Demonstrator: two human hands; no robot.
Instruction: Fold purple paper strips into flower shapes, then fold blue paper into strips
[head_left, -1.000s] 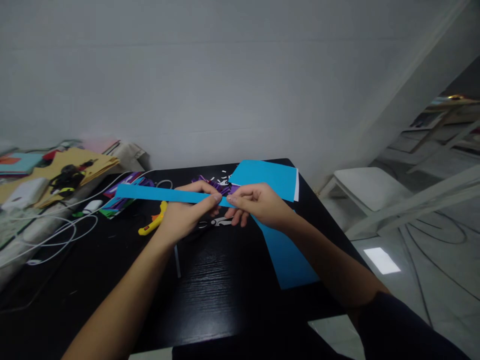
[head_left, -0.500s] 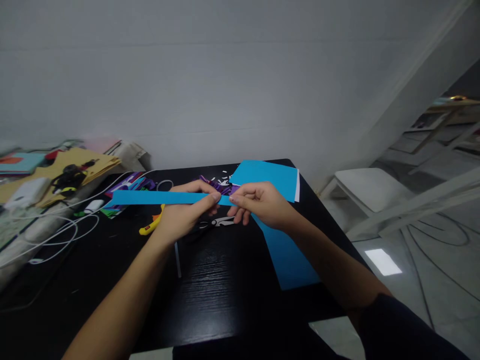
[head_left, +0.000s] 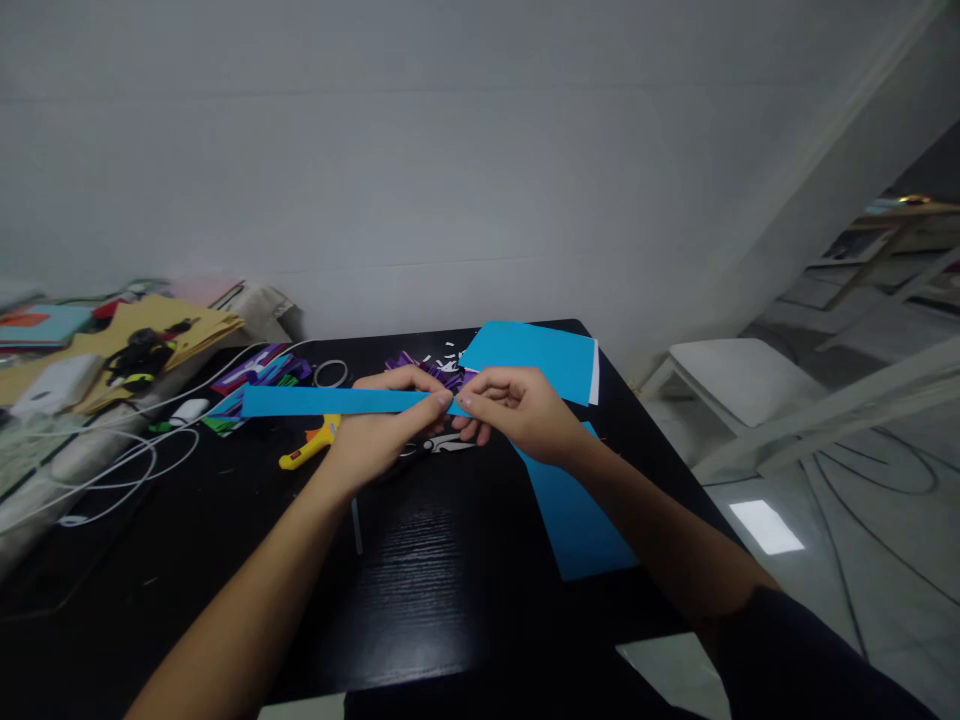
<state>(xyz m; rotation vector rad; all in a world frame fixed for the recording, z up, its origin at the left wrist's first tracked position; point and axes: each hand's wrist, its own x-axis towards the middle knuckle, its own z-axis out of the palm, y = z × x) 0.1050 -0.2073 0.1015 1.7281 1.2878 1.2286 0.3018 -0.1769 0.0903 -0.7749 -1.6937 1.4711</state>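
A long blue paper strip (head_left: 322, 402) is held level above the black table, its free end reaching out to the left. My left hand (head_left: 397, 415) pinches it between thumb and fingers near its right end. Close beside it, my right hand (head_left: 517, 405) pinches the right end, thumb tips almost touching. Below the hands lies a pair of scissors (head_left: 450, 443), blades to the right, handles partly hidden by my left hand. A blue paper sheet (head_left: 577, 510) lies under my right forearm, and more blue sheets (head_left: 532, 355) rest behind my right hand.
A yellow-handled tool (head_left: 309, 445) lies left of my left wrist, near a tape ring (head_left: 330, 373). Purple and white paper scraps (head_left: 446, 368) lie behind the hands. White cables (head_left: 154, 460) and a cluttered pile (head_left: 135, 340) occupy the left side. A white chair (head_left: 720, 380) stands right.
Both hands have drawn closer together. My left hand and the blue strip have shifted slightly to the right, and the strip's free end has moved right too.
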